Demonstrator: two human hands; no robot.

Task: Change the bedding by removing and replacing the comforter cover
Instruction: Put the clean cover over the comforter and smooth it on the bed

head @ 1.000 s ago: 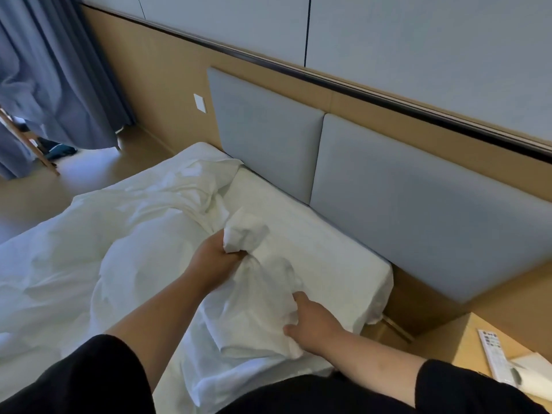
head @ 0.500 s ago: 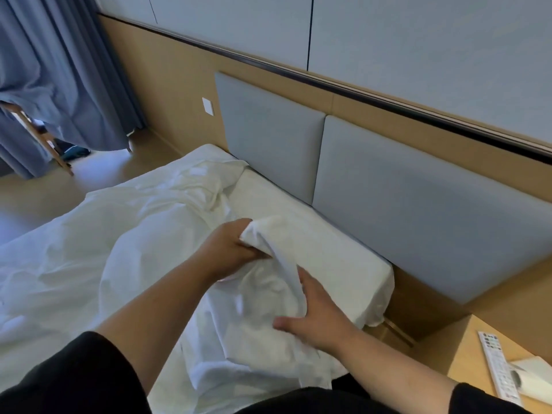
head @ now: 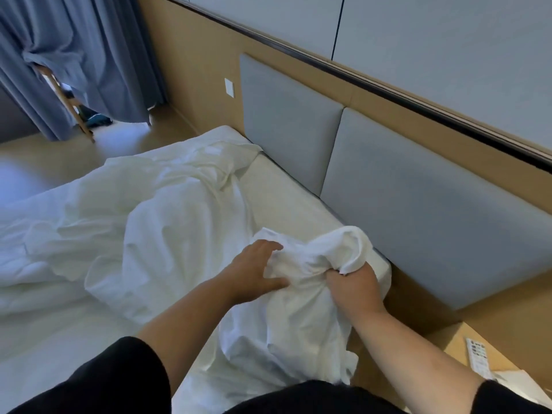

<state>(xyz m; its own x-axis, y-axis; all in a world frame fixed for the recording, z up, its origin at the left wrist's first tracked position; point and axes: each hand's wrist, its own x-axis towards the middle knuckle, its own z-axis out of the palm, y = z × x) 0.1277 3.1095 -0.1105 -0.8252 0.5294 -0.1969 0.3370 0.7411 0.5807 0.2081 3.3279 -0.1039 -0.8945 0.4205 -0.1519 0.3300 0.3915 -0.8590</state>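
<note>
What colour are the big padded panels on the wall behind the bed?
The padded headboard panels are light grey, set against tan wood panelling; the head view shows them clearly.

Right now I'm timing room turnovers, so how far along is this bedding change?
Early to midway, by the look of it. Done: no pillows in view, and the mattress lies bare by the headboard. In hand: the left hand and right hand both grip a bunched corner of the white comforter cover at the bed's near corner. Left: the rest of the bedding lies crumpled across the bed; whether the cover is coming off or going on is unclear.
</note>
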